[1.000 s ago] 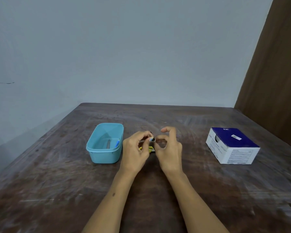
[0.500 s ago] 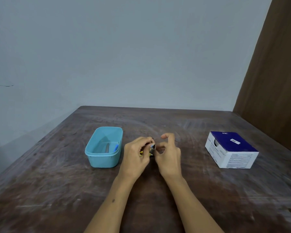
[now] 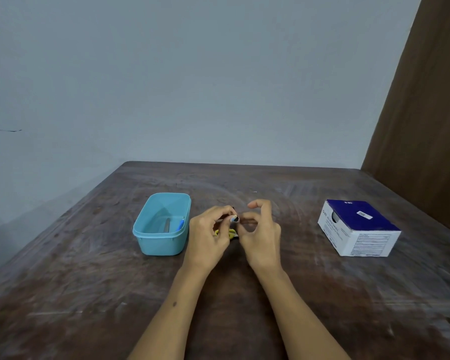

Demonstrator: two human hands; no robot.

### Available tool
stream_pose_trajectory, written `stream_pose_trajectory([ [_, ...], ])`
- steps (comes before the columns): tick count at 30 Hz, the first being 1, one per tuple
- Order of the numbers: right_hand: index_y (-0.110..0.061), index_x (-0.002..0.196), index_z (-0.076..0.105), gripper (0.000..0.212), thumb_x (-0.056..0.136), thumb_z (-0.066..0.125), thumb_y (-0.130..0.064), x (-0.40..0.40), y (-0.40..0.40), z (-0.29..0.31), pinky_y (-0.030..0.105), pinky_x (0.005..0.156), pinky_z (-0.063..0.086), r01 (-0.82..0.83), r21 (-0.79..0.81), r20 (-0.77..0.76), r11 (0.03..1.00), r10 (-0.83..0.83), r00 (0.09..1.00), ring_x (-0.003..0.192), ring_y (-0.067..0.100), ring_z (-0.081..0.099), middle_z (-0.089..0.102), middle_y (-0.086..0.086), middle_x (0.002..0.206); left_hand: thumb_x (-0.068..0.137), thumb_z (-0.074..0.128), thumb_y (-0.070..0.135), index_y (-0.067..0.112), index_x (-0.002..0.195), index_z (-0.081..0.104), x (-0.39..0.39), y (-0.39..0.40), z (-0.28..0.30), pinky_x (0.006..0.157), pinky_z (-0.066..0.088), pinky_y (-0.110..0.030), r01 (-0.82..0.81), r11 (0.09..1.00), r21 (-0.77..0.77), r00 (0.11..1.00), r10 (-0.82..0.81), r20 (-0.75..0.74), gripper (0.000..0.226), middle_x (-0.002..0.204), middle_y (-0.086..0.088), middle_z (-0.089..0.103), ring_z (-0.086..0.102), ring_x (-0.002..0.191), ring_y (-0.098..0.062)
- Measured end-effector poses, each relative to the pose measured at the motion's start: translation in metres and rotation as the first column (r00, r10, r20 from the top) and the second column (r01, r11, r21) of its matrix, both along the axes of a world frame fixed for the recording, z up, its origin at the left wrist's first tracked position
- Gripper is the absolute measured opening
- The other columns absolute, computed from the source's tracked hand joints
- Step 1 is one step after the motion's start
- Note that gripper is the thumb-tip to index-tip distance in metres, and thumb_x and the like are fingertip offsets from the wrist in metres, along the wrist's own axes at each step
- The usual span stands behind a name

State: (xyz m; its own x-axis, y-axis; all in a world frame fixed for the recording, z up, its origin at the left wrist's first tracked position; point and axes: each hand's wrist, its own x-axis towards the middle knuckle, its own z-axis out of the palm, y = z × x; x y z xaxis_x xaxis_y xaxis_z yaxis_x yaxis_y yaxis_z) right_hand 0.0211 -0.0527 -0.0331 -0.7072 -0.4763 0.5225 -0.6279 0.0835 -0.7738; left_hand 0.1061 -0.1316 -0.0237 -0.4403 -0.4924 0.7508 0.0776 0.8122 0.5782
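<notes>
Left hand [image 3: 208,237] and right hand [image 3: 260,237] pinch, fingertips closed, a small slim piece with a pale-blue tip [image 3: 234,218], just above the dark wooden table [image 3: 89,281]. It looks light, stiff and slippery, so best held near its ends. A turquoise plastic tub [image 3: 161,245] stands left.

The table [image 3: 89,294] is dark wood, matt, worn and streaked with pale scuffs. The tub [image 3: 161,244] on it is smooth teal plastic with a soft sheen. Well right of the tub, the box [image 3: 359,219] is printed cardboard, faintly glossy. Just right of the tub, the pinched small piece [image 3: 235,218] may be plastic.
</notes>
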Motion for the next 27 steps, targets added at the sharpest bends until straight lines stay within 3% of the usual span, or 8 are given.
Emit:
stream_pose_trajectory([
  [4,-0.024,0.101,0.038,0.046,0.077,0.072,-0.004,-0.0036,0.0001,-0.0034,0.031,0.072,0.053,0.025,0.07,0.005,0.997,-0.025,1.0,0.073,0.012,0.064,0.066,-0.006,0.077,0.079,0.063,-0.002,0.01,0.09,0.071,-0.0015,-0.0001,-0.0017,0.075,0.049,-0.009,-0.008,1.0,0.002,1.0,0.008,-0.015,0.018,0.085,0.01,0.066,0.059,0.082,0.01],
  [9,-0.028,0.099,0.038,0.048,0.077,0.073,-0.004,-0.0023,-0.0009,-0.0014,0.014,0.066,0.049,-0.014,0.005,0.01,1.0,0.014,1.0,0.075,0.007,0.065,0.069,-0.003,0.083,0.08,0.064,-0.001,0.01,0.091,0.071,-0.0012,-0.0019,-0.0023,0.076,0.05,-0.011,-0.013,1.0,0.014,1.0,0.013,-0.01,0.018,0.086,0.01,0.066,0.061,0.083,0.005],
  [14,-0.026,0.098,0.037,0.046,0.078,0.073,-0.006,-0.0056,-0.002,-0.005,0.027,0.069,0.053,0.009,0.047,0.041,0.999,-0.011,0.999,0.073,0.011,0.066,0.069,-0.003,0.078,0.078,0.07,0.005,0.012,0.087,0.072,-0.0033,0.0014,-0.0021,0.07,0.05,-0.008,-0.012,0.993,0.121,0.999,0.016,-0.032,0.012,0.082,0.01,0.069,0.064,0.08,0.004],
  [17,-0.026,0.097,0.038,0.044,0.078,0.073,-0.006,-0.0029,-0.0004,-0.0015,0.012,0.063,0.046,-0.018,0.0,0.028,1.0,0.018,0.999,0.072,0.009,0.066,0.071,-0.002,0.079,0.074,0.076,0.013,0.015,0.088,0.071,-0.0037,0.0014,-0.0013,0.072,0.053,-0.013,0.013,0.955,0.295,0.996,0.013,-0.085,0.015,0.083,0.006,0.071,0.067,0.08,-0.003],
  [21,-0.023,0.096,0.038,0.044,0.077,0.07,0.0,-0.0002,0.0009,0.0019,0.001,0.059,0.038,-0.033,-0.046,-0.012,0.998,0.033,0.999,0.065,0.002,0.06,0.07,-0.001,0.08,0.075,0.075,0.014,0.011,0.093,0.073,-0.0046,0.0015,-0.0052,0.073,0.053,-0.012,-0.003,0.972,0.233,1.0,0.0,0.011,0.018,0.085,0.005,0.07,0.066,0.083,-0.002],
  [24,-0.022,0.096,0.039,0.042,0.077,0.071,-0.001,0.0008,0.0006,0.0015,0.002,0.059,0.041,-0.078,-0.047,0.006,0.996,0.079,0.997,0.065,0.001,0.062,0.07,-0.002,0.077,0.078,0.072,0.014,0.012,0.09,0.073,-0.0046,-0.0003,-0.006,0.071,0.054,-0.018,-0.035,0.973,0.226,0.999,0.028,0.037,0.012,0.081,0.006,0.07,0.065,0.079,-0.001],
  [27,-0.023,0.095,0.041,0.041,0.077,0.071,-0.001,-0.0024,-0.0016,-0.003,0.015,0.066,0.05,-0.083,0.039,0.016,0.996,0.082,0.996,0.067,0.005,0.065,0.068,-0.006,0.071,0.081,0.07,0.015,0.01,0.092,0.07,-0.0044,-0.0003,-0.0042,0.066,0.051,-0.01,-0.033,0.953,0.301,0.999,0.036,-0.005,0.012,0.081,0.004,0.069,0.065,0.078,0.004],
])
